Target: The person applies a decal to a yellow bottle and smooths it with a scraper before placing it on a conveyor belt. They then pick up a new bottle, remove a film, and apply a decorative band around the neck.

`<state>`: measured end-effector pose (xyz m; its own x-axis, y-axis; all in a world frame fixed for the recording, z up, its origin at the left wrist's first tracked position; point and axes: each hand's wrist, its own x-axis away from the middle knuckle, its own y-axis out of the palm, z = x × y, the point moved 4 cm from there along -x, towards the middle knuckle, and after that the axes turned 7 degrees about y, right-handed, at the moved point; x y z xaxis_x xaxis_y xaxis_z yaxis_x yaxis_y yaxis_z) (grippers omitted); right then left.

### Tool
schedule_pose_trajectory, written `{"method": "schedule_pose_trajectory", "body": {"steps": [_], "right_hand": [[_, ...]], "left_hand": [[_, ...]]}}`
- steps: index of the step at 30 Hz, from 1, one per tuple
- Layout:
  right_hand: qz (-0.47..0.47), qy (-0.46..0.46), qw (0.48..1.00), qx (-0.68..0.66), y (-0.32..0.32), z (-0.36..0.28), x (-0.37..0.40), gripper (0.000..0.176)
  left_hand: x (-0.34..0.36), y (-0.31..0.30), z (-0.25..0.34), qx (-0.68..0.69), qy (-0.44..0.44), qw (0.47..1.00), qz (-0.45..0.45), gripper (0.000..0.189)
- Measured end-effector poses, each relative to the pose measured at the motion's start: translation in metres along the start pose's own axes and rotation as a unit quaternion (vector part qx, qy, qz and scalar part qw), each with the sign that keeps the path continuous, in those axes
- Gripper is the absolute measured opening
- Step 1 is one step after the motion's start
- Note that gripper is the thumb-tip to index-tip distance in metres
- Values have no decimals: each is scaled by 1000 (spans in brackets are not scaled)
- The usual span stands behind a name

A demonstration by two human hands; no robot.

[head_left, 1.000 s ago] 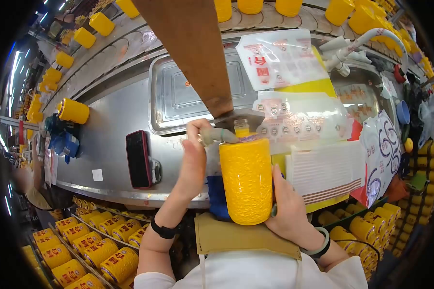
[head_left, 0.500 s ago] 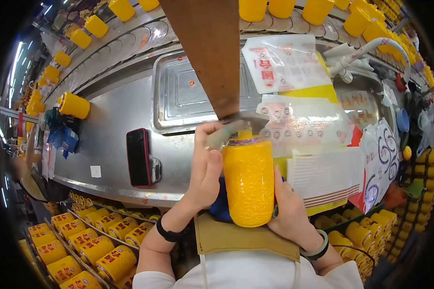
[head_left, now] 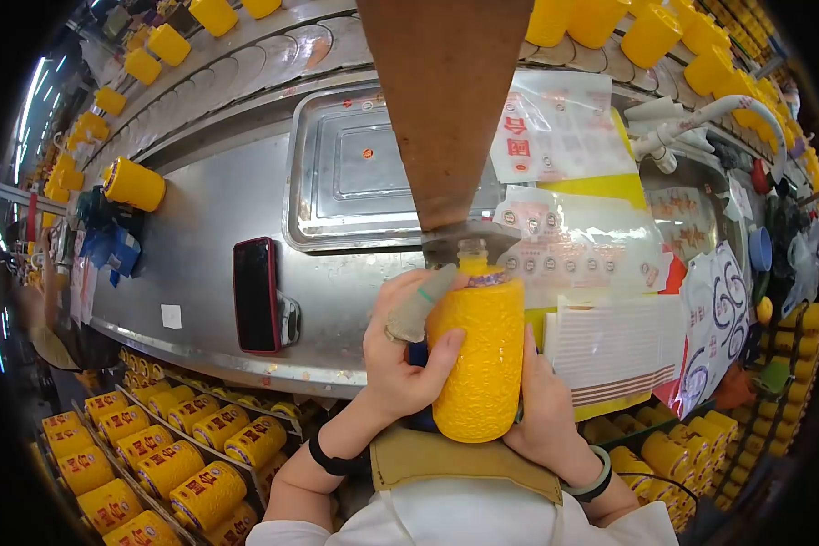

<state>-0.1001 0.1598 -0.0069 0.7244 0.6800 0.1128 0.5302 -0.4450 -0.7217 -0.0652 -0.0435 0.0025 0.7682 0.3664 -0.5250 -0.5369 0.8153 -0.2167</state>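
A glossy yellow embossed bottle (head_left: 479, 364) stands upright before my chest, with a purple patterned band round its shoulder and a clear, uncapped neck. My left hand (head_left: 402, 346) is closed against its left side, thumb across the front. A greyish cover with a green stripe (head_left: 419, 309) sits on that hand's fingers. My right hand (head_left: 546, 405) holds the lower right side, its fingers partly hidden behind the bottle. Just beyond the neck is the lower end of a brown upright post (head_left: 446, 136).
On the steel bench (head_left: 200, 300) lie a phone (head_left: 256, 296), a metal tray (head_left: 337, 227), printed sticker sheets (head_left: 582, 241) and a stack of striped white strips (head_left: 614, 350). Another yellow bottle (head_left: 135, 185) stands left. Crated labelled bottles (head_left: 168, 464) fill the lower left; a conveyor (head_left: 273, 55) runs behind.
My left hand has slid from the neck down onto the bottle's upper side, thumb now on its front. The bottle sits slightly lower and further right, with its neck more exposed.
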Motion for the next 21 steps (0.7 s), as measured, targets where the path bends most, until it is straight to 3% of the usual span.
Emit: {"method": "schedule_pose_trajectory", "body": {"steps": [5,8,14,15,16,17,21], "right_hand": [[9,-10,1000,-9,-1,-1,-1,107],[20,-20,999,-15,-2,-2,-1,106],[40,-30,999,-16,1,2,-1,108],[37,-30,999,-17,1,2,-1,107],[34,-30,999,-19,1,2,0,106],[37,-27,999,-20,0,2,0,106],[29,-26,999,-29,-1,1,-2,102]], "left_hand": [[0,1,0,-1,4,1000,-3,43],[0,2,2,-25,23,998,-49,43],[0,0,-1,-17,-2,1000,-20,39],[-1,-3,-6,34,-27,999,-4,35],[-1,-7,-13,85,-53,995,10,39],[-2,-9,-19,72,-92,993,-26,61],[-10,-2,-34,171,-164,965,-117,73]]}}
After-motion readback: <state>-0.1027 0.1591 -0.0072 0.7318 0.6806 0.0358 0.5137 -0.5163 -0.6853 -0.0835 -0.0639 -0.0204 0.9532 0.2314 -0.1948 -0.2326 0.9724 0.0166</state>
